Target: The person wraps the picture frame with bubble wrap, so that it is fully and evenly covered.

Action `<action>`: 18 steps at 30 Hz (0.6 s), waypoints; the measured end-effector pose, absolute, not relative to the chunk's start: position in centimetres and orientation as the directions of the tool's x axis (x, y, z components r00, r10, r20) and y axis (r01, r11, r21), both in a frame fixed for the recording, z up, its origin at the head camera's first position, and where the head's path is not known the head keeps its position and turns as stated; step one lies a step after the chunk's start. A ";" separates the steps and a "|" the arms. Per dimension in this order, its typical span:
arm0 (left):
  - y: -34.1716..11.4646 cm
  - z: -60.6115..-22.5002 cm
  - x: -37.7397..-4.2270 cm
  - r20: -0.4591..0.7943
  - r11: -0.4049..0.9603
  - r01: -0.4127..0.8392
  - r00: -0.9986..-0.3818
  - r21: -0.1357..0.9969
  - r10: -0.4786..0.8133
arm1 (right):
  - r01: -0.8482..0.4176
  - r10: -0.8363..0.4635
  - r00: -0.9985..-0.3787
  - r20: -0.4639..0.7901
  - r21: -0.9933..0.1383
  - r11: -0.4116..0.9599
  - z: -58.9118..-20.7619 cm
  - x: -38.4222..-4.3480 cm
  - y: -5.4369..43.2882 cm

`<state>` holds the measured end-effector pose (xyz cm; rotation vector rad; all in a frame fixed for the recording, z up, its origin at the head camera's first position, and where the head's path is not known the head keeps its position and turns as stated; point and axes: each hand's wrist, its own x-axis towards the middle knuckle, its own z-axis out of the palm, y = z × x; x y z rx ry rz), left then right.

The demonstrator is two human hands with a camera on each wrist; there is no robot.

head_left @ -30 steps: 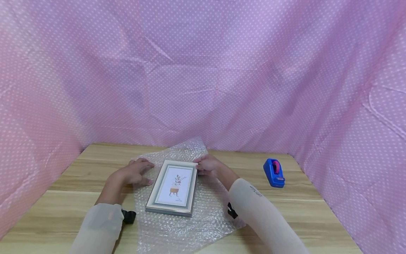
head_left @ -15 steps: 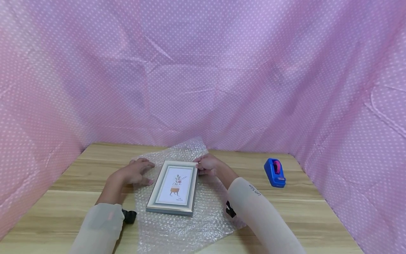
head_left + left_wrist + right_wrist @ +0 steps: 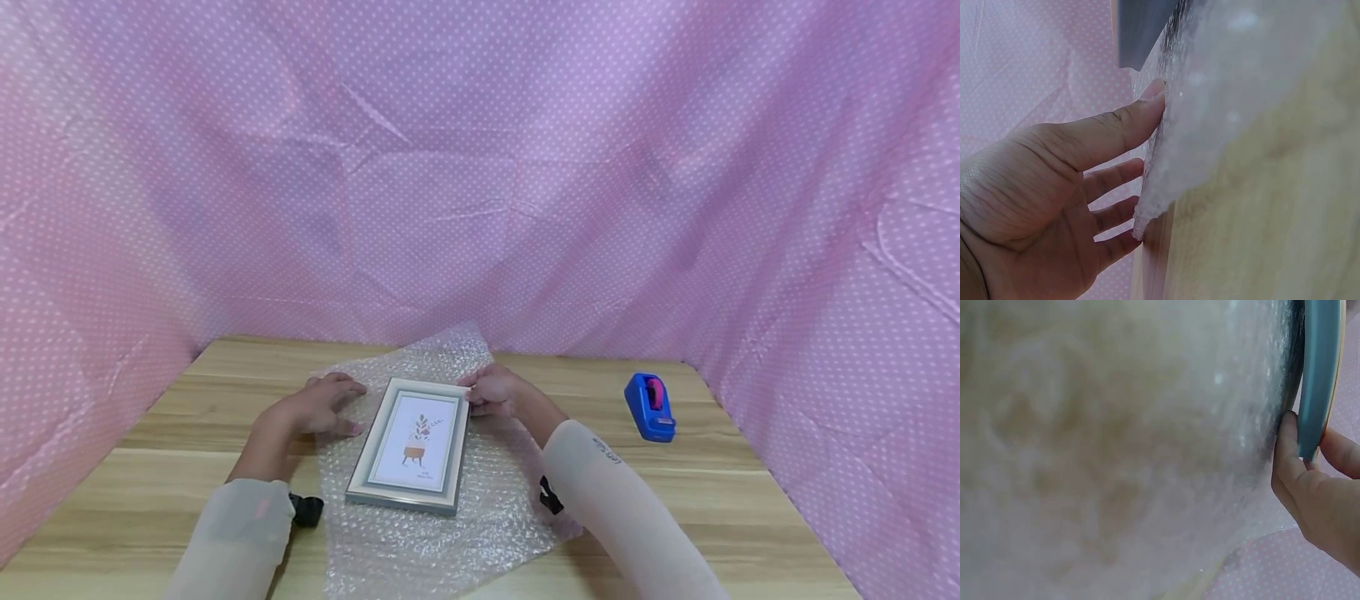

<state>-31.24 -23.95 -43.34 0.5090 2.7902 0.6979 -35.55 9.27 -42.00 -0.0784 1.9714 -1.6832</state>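
Note:
A picture frame [image 3: 412,442] with a pale silver border and a potted-plant print lies face up over a sheet of bubble wrap [image 3: 420,554]. At its far right corner my right hand [image 3: 498,390] pinches it. The right wrist view has the thumb on the face side of the picture frame [image 3: 1321,369] and fingers behind its blue-grey edge. My left hand [image 3: 318,406] rests on the wrap's left edge, fingers spread and apart from the frame. Seen from the left wrist, the thumb and fingertips of the left hand [image 3: 1054,194] touch the bubble wrap [image 3: 1175,169].
A blue tape dispenser [image 3: 649,408] with a pink roll stands to the right on the wood-grain table [image 3: 720,500]. Pink polka-dot cloth [image 3: 480,183] hangs behind and along both sides. Each wrist wears a black strap [image 3: 306,510].
The picture frame has shifted very slightly to the right, its near end a little toward me, with my right hand still gripping its corner. My left hand stays in place.

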 end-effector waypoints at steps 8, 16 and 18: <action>-24.0 -43.3 -31.2 -0.124 0.828 0.280 -0.916 0.485 0.383 | 0.138 -0.334 -0.901 -0.276 -0.913 0.383 -42.0 -35.2 9.6; -23.9 -43.2 -31.1 -0.106 0.827 0.303 -0.913 0.474 0.395 | 0.034 -0.316 -0.923 -0.220 -0.863 0.504 -41.8 -34.8 9.7; -24.0 -43.2 -31.1 -0.102 0.828 0.305 -0.913 0.469 0.394 | 0.014 -0.318 -0.925 -0.210 -0.852 0.524 -41.8 -34.8 9.7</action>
